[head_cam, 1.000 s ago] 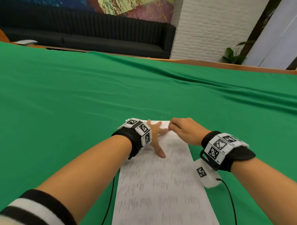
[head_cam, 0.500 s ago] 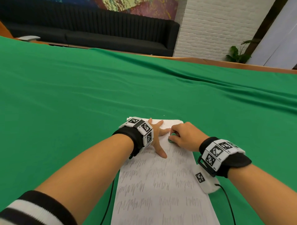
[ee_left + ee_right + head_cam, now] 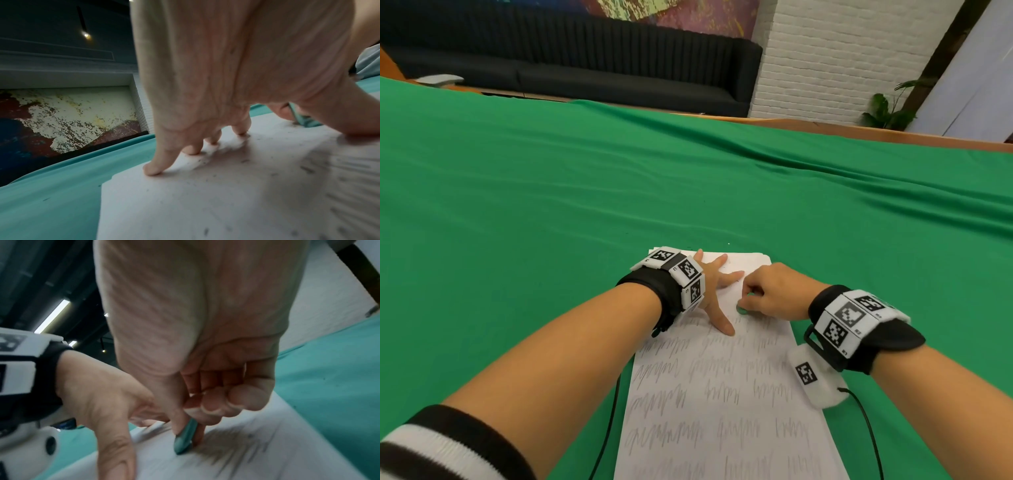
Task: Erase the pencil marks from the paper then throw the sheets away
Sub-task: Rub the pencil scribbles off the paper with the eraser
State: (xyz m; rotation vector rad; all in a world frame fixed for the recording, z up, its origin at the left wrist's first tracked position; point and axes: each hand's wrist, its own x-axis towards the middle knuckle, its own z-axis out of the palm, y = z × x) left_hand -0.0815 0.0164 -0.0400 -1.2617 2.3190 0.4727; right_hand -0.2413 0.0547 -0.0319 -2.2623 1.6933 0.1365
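Observation:
A stack of white paper (image 3: 722,404) covered in rows of grey pencil scribbles lies on the green cloth in front of me. Its far end looks blank. My left hand (image 3: 717,287) presses flat on the paper's far part with fingers spread; the fingertips (image 3: 152,169) rest on the sheet (image 3: 205,203) near its far edge. My right hand (image 3: 770,294) pinches a small green eraser (image 3: 741,310) between thumb and fingers, its tip down on the paper (image 3: 246,464) beside the left thumb. The eraser (image 3: 185,437) sits against scribbles in the right wrist view.
The green cloth (image 3: 551,205) covers the whole table, with folds at the right. Dark eraser crumbs dot the paper near my left fingers. A black sofa (image 3: 585,68), a white brick wall and a plant (image 3: 887,109) stand beyond the table's far edge.
My right hand has drawn back toward me along the paper with the eraser, from the far edge to beside the left thumb. The left hand stays pressed in place.

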